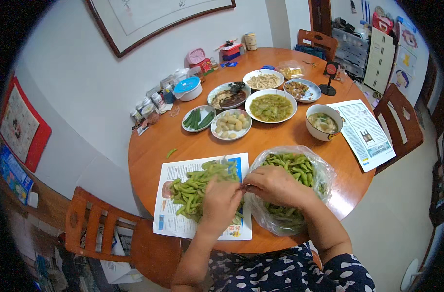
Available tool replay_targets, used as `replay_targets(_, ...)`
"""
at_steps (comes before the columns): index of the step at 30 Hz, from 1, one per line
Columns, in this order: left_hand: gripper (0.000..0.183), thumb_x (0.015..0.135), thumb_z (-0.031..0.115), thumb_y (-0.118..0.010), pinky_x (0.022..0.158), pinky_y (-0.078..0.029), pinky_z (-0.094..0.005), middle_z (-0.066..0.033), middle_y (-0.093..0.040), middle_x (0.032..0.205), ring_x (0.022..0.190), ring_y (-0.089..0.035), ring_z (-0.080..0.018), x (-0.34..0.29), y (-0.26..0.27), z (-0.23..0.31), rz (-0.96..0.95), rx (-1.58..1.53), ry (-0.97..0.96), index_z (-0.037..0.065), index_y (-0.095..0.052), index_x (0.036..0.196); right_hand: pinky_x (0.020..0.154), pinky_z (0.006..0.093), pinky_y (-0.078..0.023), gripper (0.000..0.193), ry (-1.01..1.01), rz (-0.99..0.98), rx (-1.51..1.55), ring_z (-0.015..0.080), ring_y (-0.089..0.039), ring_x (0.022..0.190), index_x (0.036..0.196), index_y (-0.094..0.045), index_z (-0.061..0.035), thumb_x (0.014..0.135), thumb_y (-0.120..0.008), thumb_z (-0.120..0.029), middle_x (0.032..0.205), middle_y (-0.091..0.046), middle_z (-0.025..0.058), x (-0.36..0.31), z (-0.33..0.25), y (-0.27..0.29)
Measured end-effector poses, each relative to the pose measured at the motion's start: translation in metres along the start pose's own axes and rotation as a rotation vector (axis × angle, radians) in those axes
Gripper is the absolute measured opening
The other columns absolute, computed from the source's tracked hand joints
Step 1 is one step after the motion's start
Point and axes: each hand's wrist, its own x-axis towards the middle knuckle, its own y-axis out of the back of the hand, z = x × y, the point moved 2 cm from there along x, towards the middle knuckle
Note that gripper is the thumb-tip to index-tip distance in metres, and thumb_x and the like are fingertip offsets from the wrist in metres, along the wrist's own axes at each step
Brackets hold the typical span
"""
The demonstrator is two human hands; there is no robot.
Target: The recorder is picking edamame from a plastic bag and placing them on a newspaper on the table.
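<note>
My left hand (220, 200) is over a heap of green soybean pods (188, 191) on a newspaper sheet (164, 219). My right hand (276, 187) reaches over a clear plastic bag (264, 221) full of more green pods (300, 168). The fingertips of both hands meet between heap and bag, bent in a pinch. A small dark bit shows there, too small to name. The left fingers are partly blurred, and what either hand holds is hidden. One loose pod (171, 153) lies beyond the newspaper.
Dishes of food stand across the round wooden table (149, 141), among them a plate of green vegetables (270, 106) and a bowl of soup (323, 124). Another newspaper (363, 134) lies at the right. Jars and boxes line the wall side. A wooden chair (110, 233) stands at left.
</note>
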Motion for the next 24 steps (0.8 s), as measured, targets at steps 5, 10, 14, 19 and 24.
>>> replay_targets(5,0.019,0.090,0.014,-0.077,0.117,-0.040,-0.0556,-0.0124,-0.076,0.107,0.107,-0.070,-0.0330,-0.004,-0.002,-0.004,-0.004,-0.019,0.025,0.005,-0.073,0.106,0.081,0.0479,-0.056,0.011,-0.002,-0.028,-0.024,0.0377,-0.070,0.090,0.098,-0.071,-0.0060,0.088,-0.073,-0.011,0.091,-0.071,0.0148,-0.004,0.006,0.015)
replay_targets(10,0.022,0.088,0.016,-0.079,0.113,-0.041,-0.0527,-0.0112,-0.073,0.111,0.111,-0.067,-0.0330,-0.015,0.013,-0.026,0.044,0.147,0.038,0.006,-0.075,0.107,0.081,0.0480,-0.055,0.008,-0.219,0.023,-0.209,0.0387,-0.069,0.091,0.094,-0.071,-0.0042,0.088,-0.069,-0.009,0.093,-0.071,0.0150,-0.018,0.031,0.041)
replay_targets(14,0.027,0.084,0.017,-0.081,0.110,-0.041,-0.0501,-0.0105,-0.069,0.115,0.116,-0.062,-0.0335,-0.029,0.023,-0.043,-0.004,0.285,0.099,0.007,-0.076,0.109,0.083,0.0487,-0.055,0.007,-0.348,0.057,-0.306,0.0384,-0.069,0.092,0.088,-0.071,-0.0044,0.088,-0.065,-0.009,0.092,-0.072,0.0154,-0.029,0.041,0.055)
replay_targets(19,0.028,0.083,0.017,-0.082,0.109,-0.040,-0.0493,-0.0113,-0.068,0.119,0.117,-0.060,-0.0339,-0.031,0.021,-0.041,-0.025,0.311,0.111,0.007,-0.076,0.109,0.086,0.0488,-0.054,0.008,-0.397,-0.048,-0.322,0.0367,-0.069,0.094,0.086,-0.071,-0.0045,0.088,-0.065,-0.010,0.092,-0.072,0.0147,-0.038,0.054,0.041)
replay_targets(24,0.031,0.084,0.013,-0.080,0.115,-0.036,-0.0514,-0.0117,-0.066,0.119,0.119,-0.059,-0.0329,-0.032,0.019,-0.042,-0.020,0.278,0.167,0.006,-0.073,0.113,0.085,0.0481,-0.053,0.009,-0.333,-0.075,-0.328,0.0369,-0.068,0.092,0.086,-0.071,-0.0048,0.088,-0.065,-0.011,0.091,-0.071,0.0147,-0.029,0.044,0.034)
